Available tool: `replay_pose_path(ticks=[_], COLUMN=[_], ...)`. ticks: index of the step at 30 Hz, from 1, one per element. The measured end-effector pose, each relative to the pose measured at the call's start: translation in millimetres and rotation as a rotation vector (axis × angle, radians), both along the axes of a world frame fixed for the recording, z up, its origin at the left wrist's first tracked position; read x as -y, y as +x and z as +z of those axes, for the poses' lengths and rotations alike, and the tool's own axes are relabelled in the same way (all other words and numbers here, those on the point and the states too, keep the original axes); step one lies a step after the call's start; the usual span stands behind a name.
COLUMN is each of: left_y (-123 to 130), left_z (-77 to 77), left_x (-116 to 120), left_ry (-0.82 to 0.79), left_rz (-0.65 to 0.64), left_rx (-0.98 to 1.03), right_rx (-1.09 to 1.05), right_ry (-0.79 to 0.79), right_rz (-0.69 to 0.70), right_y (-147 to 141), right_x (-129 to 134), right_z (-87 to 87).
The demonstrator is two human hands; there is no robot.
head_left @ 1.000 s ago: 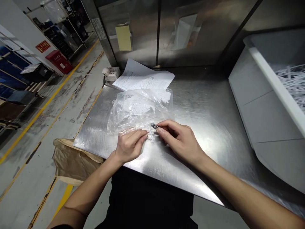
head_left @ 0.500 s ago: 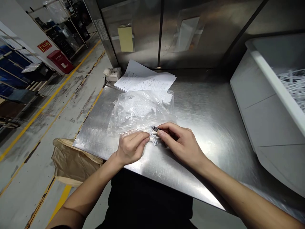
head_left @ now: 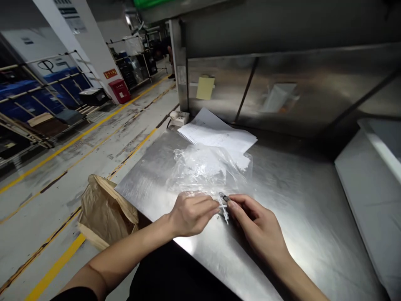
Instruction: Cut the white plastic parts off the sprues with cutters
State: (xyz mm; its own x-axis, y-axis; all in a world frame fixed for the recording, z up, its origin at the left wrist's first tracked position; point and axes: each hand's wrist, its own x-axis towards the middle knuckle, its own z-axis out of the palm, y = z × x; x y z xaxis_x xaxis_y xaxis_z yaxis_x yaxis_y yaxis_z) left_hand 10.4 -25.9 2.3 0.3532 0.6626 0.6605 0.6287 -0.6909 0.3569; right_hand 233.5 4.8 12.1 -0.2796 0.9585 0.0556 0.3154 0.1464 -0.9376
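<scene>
My left hand (head_left: 196, 212) pinches a small white branched plastic piece (head_left: 224, 214), like a moulding sprue, between thumb and fingertips. In my right hand (head_left: 258, 223) is a small metal tool, apparently a nail clipper (head_left: 224, 196), held between thumb and forefinger. Its tip lies at the upper end of the white piece. Both hands are just above the metal table, close to its front edge. Right behind them lies a clear plastic bag (head_left: 203, 167) with many small white bits inside.
Printed papers (head_left: 216, 129) lie behind the bag on the steel table (head_left: 294, 184), near a power socket (head_left: 180, 118). A large pale bin (head_left: 366, 175) stands at the right. An open brown paper sack (head_left: 106, 213) is on the floor to the left. A metal panel (head_left: 225, 88) rises behind.
The view has swung up and to the left, so the scene sits lower and further right. The white piece now hangs more upright between my hands; both keep their hold.
</scene>
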Motion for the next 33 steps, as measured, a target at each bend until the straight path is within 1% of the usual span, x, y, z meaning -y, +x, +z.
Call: replay_pose_path(ticks=[7,11,14,17,19,23,28,33], left_y=[0,0,-1,-3,-5,-7,-7,-6], left_z=[-6.4,-11.2,-11.4,-8.5,-5.8,-1.7,2.8,4.9], left_x=[-1,-3,-5,-5,-3,0,0,0], left_ry=[0.0,0.013,0.018,-0.002,-0.015,-0.058,-0.126,-0.119], left_rz=[0.061,0.076,0.09,0.098,0.088,0.061,0.003,-0.064], left_rx=[-0.022,0.032,0.08,0.095,0.087,0.064,0.058,0.055], right_rx=[0.001,0.012,0.003,-0.02,-0.049,-0.081,-0.085,-0.073], right_ry=[-0.042,-0.027,0.006,0.004,0.003,0.053,0.12,0.173], right_rz=[0.004,0.008,-0.003,0.008,0.005,0.007,0.025,0.029], right_y=[-2,-2,1,2,1,-2,-4,-4], right_x=[-3,-5,-5,-4,0,7,13,16], right_z=[0.4,1.3,2.0,5.6,9.5,16.2,19.6,20.9])
